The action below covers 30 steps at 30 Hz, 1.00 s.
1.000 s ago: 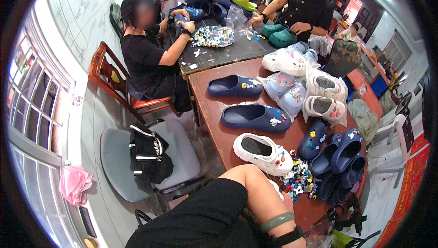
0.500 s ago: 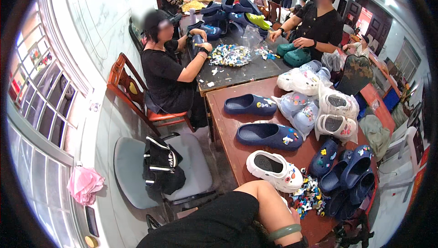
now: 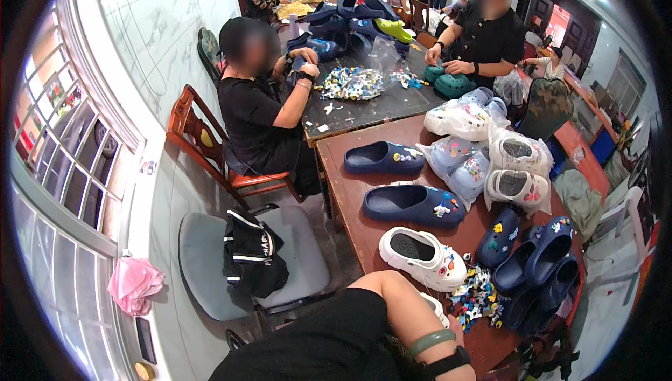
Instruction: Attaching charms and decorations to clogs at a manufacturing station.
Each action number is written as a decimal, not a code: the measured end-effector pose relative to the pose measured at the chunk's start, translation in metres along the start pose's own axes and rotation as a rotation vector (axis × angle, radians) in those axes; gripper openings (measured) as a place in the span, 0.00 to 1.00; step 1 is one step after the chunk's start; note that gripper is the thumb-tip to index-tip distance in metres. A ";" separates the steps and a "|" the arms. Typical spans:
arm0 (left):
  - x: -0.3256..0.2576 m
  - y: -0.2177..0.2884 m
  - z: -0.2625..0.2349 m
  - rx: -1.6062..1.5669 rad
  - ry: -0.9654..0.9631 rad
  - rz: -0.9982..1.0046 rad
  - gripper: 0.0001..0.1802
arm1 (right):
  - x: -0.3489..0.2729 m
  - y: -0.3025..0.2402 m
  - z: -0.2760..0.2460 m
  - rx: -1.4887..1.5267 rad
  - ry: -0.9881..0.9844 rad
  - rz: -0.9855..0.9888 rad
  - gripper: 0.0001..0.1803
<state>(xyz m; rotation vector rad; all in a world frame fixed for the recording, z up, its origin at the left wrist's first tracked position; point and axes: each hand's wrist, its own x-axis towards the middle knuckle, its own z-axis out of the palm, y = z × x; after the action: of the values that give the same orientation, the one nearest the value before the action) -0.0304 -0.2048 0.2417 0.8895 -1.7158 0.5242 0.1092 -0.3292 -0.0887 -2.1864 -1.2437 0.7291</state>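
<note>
My left forearm crosses the lower middle, with a green bangle [image 3: 431,342] and a black band [image 3: 448,362] at the wrist. The left hand's fingers are hidden or beyond the lower edge. A white clog [image 3: 427,258] with charms lies just past that forearm. Part of a second white clog [image 3: 435,305] shows behind the arm, and beside it is a sliver of skin that I cannot assign to a hand. Close by lies a heap of small colourful shoe charms [image 3: 477,300]. My right hand is out of view.
Two dark blue clogs [image 3: 413,207] lie farther up the brown table [image 3: 343,171], beside bagged pale clogs [image 3: 518,167]. More blue clogs [image 3: 549,251] are piled at right. A grey chair [image 3: 301,262] holds a black bag [image 3: 253,255]. Two co-workers handle clogs at the dark table [image 3: 350,120].
My left forearm has shifted slightly, uncovering more of the second white clog. The co-worker at right has brought both hands together at the green clogs. The view has moved a little.
</note>
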 end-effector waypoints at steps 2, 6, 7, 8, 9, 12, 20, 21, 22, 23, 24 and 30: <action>0.004 0.006 -0.011 -0.040 -0.218 -0.085 0.16 | -0.001 0.033 0.007 -0.021 0.032 0.012 0.37; -0.028 0.003 -0.003 0.055 -0.073 -0.096 0.16 | 0.005 0.028 0.013 -0.031 0.019 -0.016 0.38; -0.027 0.008 -0.004 0.097 -0.076 -0.154 0.16 | 0.005 0.018 0.011 -0.035 0.026 -0.022 0.38; -0.027 0.011 -0.006 0.139 -0.081 -0.212 0.15 | 0.004 0.008 0.009 -0.040 0.033 -0.026 0.38; -0.028 0.013 -0.008 0.134 -0.082 -0.213 0.15 | 0.002 -0.002 0.006 -0.045 0.040 -0.031 0.39; -0.030 0.018 -0.014 0.123 -0.098 -0.257 0.13 | -0.003 -0.034 -0.003 -0.064 0.063 -0.042 0.40; -0.042 0.036 -0.035 0.185 -0.103 -0.395 0.09 | -0.018 -0.121 -0.038 -0.128 0.120 -0.066 0.44; -0.043 0.039 -0.037 0.176 -0.112 -0.385 0.09 | -0.020 -0.111 -0.036 -0.131 0.133 -0.058 0.44; -0.046 0.041 -0.040 0.175 -0.090 -0.407 0.09 | -0.018 -0.102 -0.033 -0.092 0.124 -0.073 0.43; -0.050 0.044 -0.044 0.174 -0.070 -0.427 0.09 | -0.018 -0.094 -0.030 -0.052 0.117 -0.087 0.42; -0.052 0.049 -0.048 0.170 -0.070 -0.427 0.09 | -0.018 -0.086 -0.028 -0.014 0.111 -0.101 0.42; -0.095 0.079 -0.071 0.067 0.304 -0.776 0.09 | -0.019 -0.071 -0.022 0.216 0.079 -0.186 0.38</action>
<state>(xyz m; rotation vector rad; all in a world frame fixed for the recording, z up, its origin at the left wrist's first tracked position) -0.0351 -0.0756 0.1813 1.3496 -0.9733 0.1733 0.0727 -0.3173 -0.0222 -1.8798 -1.2459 0.6614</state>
